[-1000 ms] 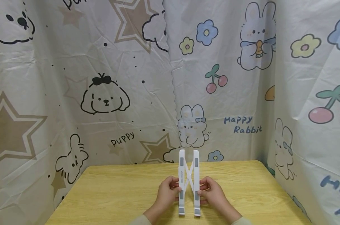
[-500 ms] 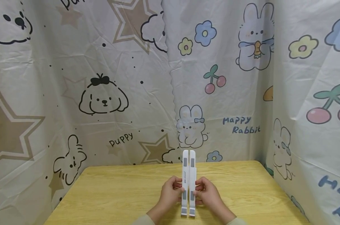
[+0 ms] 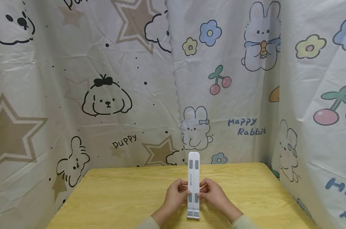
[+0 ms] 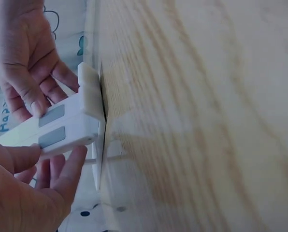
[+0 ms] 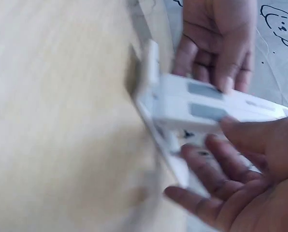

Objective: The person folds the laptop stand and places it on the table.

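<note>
A white folding laptop stand point(image 3: 194, 183) with grey pads is held at the middle of the table's near part. Its two long arms lie side by side, touching. My left hand point(image 3: 175, 194) grips the stand's left side, with the thumb on the lower grey pad. On the opposite side my right hand point(image 3: 215, 194) pinches the right arm between thumb and fingers. The left wrist view shows the stand's lipped end point(image 4: 90, 94) close to the wood surface. In the right wrist view, slightly blurred, several fingers point(image 5: 221, 164) of the right hand sit beneath the stand.
A yellow wood-grain table point(image 3: 127, 187) spreads to both sides of the hands. Behind it and along both sides hangs a pale curtain point(image 3: 150, 95) printed with puppies, rabbits, stars and flowers.
The stand's two arms, spread apart with crossed struts between them a second ago, have come together. Both hands have moved inward with them and keep their grip.
</note>
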A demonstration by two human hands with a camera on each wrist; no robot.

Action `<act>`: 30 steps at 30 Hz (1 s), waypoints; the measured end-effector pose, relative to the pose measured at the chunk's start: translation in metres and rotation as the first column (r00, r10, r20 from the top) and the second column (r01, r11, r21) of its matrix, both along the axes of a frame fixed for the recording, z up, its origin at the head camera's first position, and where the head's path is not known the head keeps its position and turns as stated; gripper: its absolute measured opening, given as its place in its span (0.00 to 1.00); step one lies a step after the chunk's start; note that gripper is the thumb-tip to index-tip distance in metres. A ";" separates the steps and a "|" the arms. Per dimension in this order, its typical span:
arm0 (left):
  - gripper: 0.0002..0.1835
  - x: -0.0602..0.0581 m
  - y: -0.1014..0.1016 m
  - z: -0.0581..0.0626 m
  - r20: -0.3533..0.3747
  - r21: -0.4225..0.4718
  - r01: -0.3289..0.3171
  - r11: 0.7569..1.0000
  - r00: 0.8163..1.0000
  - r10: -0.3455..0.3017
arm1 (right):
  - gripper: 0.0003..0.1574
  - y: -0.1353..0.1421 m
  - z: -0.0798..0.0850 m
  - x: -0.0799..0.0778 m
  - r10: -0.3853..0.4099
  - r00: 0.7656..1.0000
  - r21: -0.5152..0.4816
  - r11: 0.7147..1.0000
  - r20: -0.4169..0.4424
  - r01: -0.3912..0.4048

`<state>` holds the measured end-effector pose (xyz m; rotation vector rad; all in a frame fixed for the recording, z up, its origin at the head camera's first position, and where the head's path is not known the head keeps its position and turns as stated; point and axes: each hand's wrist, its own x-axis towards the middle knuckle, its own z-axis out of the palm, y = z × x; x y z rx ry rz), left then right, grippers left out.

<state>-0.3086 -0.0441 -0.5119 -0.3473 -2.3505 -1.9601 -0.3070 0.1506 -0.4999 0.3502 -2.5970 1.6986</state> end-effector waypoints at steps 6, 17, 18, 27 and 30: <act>0.24 0.017 -0.003 -0.003 0.049 -0.020 0.068 0.997 0.997 -0.067 | 0.26 0.022 0.054 -0.023 0.049 0.998 0.326 0.944 -0.027 -0.037; 0.47 0.030 0.001 -0.008 0.083 -0.103 0.105 0.989 0.992 -0.096 | 0.41 0.041 0.116 -0.071 0.320 0.938 0.391 0.887 -0.136 -0.246; 0.48 0.029 0.002 -0.009 0.080 -0.127 0.105 0.986 0.992 -0.095 | 0.42 0.041 0.116 -0.072 0.337 0.933 0.396 0.880 -0.126 -0.264; 0.47 0.023 0.001 -0.007 0.088 -0.298 0.212 0.931 0.977 -0.194 | 0.36 0.035 0.110 -0.077 0.345 0.909 0.397 0.887 -0.233 -0.234; 0.49 0.022 -0.003 -0.010 0.068 -0.344 0.247 0.906 0.969 -0.239 | 0.34 0.037 0.107 -0.079 0.336 0.902 0.416 0.886 -0.270 -0.205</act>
